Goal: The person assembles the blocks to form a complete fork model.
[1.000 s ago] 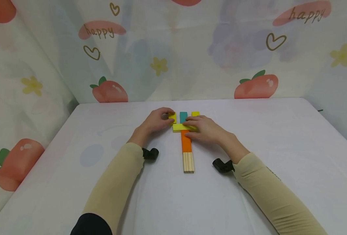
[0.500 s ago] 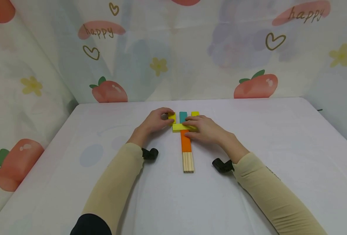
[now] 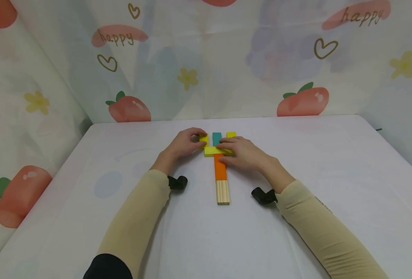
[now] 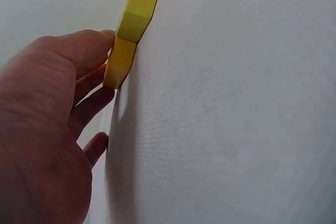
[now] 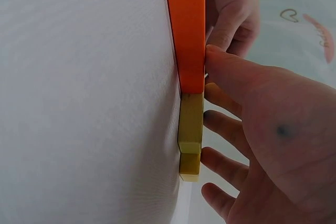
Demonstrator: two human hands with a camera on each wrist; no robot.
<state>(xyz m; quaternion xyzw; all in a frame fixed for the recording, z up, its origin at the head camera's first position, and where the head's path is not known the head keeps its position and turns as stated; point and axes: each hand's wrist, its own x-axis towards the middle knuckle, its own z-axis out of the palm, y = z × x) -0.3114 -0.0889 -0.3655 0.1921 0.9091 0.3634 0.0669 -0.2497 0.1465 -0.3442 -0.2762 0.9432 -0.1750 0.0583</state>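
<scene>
Flat on the table, wooden blocks form a fork-like shape. My left hand (image 3: 186, 142) pinches the left yellow block (image 3: 204, 138) between thumb and fingers. Right of it stand a teal block (image 3: 217, 138) and another yellow block (image 3: 231, 134), both partly covered by my right hand (image 3: 245, 154). That hand rests its spread fingers on the yellow-green crossbar block (image 3: 211, 151), its thumb at the orange block (image 3: 220, 170) below. A plain striped wooden block (image 3: 222, 192) continues the stem. In the left wrist view, the pinched yellow block (image 4: 120, 62) touches the end of the crossbar.
A white cloth covers the table (image 3: 296, 232), its back edge just beyond the blocks. A patterned curtain (image 3: 226, 77) hangs behind it. Black wrist cameras (image 3: 178, 183) sit below both hands near the tabletop.
</scene>
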